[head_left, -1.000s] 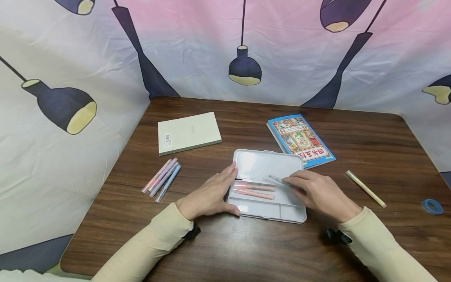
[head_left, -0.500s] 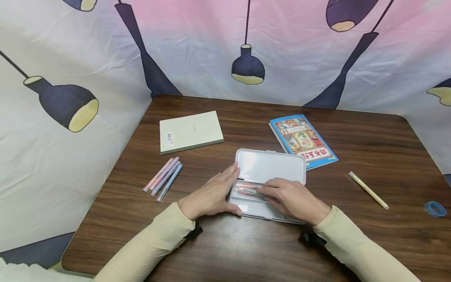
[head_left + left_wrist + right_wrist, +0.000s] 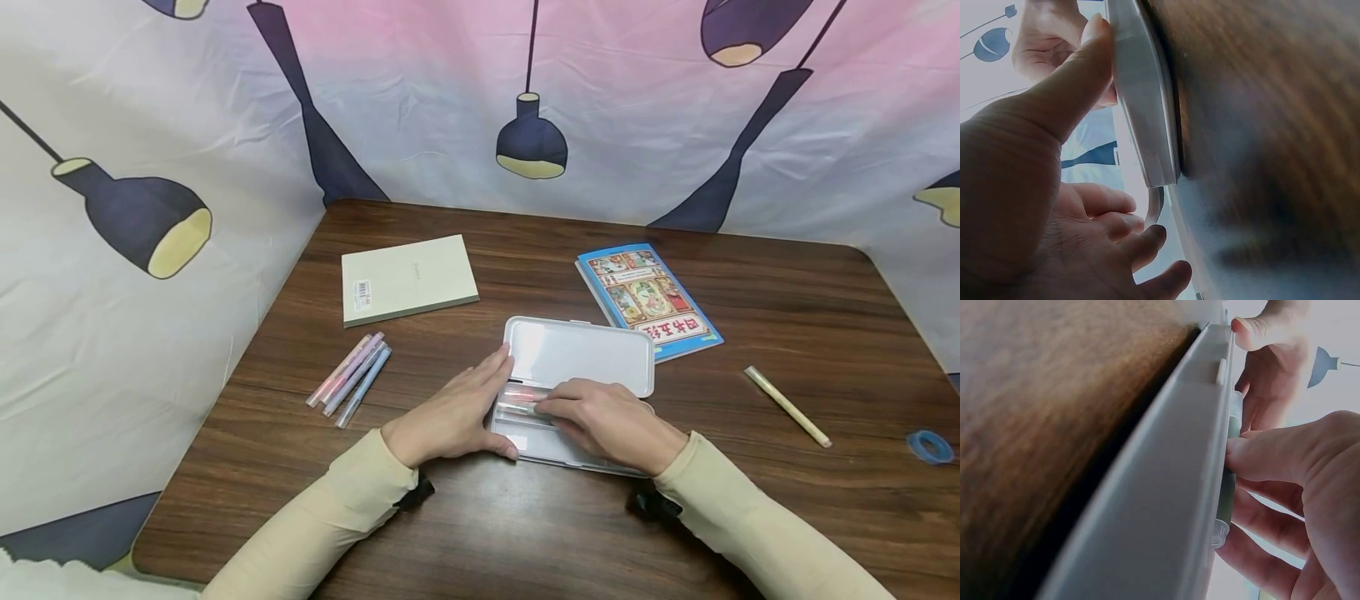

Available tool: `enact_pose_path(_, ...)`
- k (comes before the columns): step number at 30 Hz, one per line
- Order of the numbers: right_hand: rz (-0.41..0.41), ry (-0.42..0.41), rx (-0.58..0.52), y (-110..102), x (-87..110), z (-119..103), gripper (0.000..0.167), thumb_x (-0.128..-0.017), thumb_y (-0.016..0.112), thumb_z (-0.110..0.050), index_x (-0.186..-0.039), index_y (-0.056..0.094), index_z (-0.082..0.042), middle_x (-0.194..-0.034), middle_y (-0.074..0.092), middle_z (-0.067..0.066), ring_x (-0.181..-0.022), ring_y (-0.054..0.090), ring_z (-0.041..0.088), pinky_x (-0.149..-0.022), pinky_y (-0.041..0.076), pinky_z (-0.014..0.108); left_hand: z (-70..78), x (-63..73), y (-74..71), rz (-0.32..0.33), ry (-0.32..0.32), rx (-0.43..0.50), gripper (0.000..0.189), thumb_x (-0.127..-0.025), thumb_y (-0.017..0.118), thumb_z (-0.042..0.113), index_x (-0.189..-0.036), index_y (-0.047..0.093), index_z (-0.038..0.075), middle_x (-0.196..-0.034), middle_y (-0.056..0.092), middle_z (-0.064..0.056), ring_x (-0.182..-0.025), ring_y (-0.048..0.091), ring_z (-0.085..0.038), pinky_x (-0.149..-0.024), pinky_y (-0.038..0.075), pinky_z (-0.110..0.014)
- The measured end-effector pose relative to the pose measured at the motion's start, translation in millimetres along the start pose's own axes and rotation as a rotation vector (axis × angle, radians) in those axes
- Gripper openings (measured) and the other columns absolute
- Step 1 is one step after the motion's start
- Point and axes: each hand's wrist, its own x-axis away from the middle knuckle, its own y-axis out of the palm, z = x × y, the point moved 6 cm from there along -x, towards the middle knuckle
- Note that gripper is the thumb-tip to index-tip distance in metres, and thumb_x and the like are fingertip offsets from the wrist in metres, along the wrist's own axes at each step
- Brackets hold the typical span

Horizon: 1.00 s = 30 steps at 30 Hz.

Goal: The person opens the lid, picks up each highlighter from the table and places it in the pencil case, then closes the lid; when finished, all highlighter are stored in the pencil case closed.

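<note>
A white pencil case lies unfolded on the table, its lid towards the back and its divided tray at the front. My left hand rests against the left side of the case, fingers extended, thumb at the front rim. In the tray's rear compartment, pinkish markers show partly, the rest hidden by my right hand. That hand pinches a green marker between thumb and fingers, low at the tray. The right wrist view shows its clear end just past the case's rim.
Several pastel markers lie in a bunch at left, below a cream notebook. A blue-covered book sits behind the case. Towards the right are a pale yellow marker and a blue ring. Printed cloth hangs behind the table.
My right hand has carried the green marker leftward and down into the tray's rear compartment, beside the pinkish ones. The left hand has kept its place on the case.
</note>
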Motion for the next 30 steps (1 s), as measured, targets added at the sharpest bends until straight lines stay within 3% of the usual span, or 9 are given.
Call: enact_pose_path(30, 0.013, 0.018, -0.041, -2.6, 1.1, 4.3, 0.024, -0.090, 0.074, -0.014, -0.114, 0.076, -0.017, -0.108, 0.071, -0.004, -0.100, 0.067, 0.010, -0.082, 0.058, 0.034, -0.8, -0.9, 1.1, -0.012, -0.020, 0.017, 0.122, -0.074, 0.083, 0.051, -0.158, 0.012, 0.000, -0.167, 0.001, -0.013, -0.153, 0.009, -0.026, -0.123, 0.015, -0.047)
